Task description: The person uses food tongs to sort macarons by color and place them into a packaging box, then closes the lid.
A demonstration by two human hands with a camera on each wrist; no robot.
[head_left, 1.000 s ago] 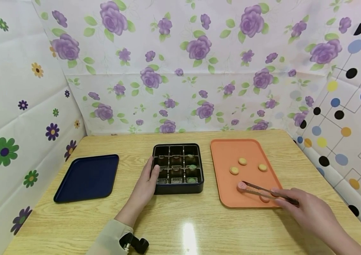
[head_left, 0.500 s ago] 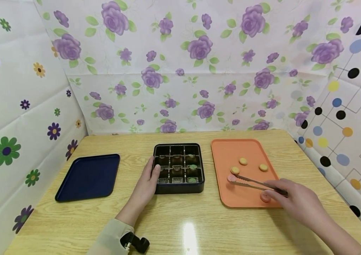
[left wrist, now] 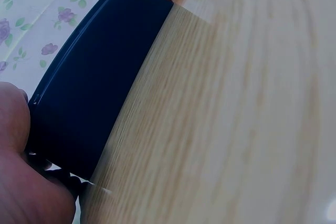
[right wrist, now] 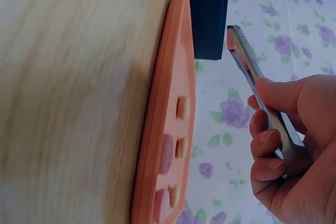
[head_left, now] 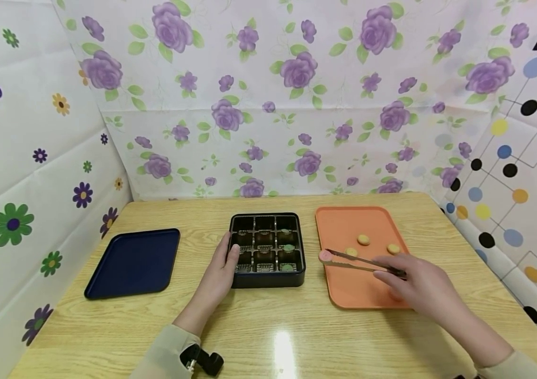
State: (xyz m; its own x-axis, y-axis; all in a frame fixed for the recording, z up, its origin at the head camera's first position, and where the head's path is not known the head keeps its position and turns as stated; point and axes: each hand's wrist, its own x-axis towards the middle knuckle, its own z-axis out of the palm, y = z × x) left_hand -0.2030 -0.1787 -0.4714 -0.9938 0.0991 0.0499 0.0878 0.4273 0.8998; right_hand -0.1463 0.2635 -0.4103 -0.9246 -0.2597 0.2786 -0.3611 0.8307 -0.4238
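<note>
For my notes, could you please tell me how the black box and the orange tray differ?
The black box is deep and divided into nine compartments; the orange tray is shallow and undivided. The black box holds green pieces; the orange tray holds yellow pieces and pink pieces. The left hand touches the black box, not the orange tray. Both rest on the table.

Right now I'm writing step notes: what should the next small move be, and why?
I'd probably carry the pink piece left over the black box, toward its middle column: the tongs hold it by the orange tray's box-side edge, green pieces show in the right column, none in the middle, and the left grip holds the box.
</note>
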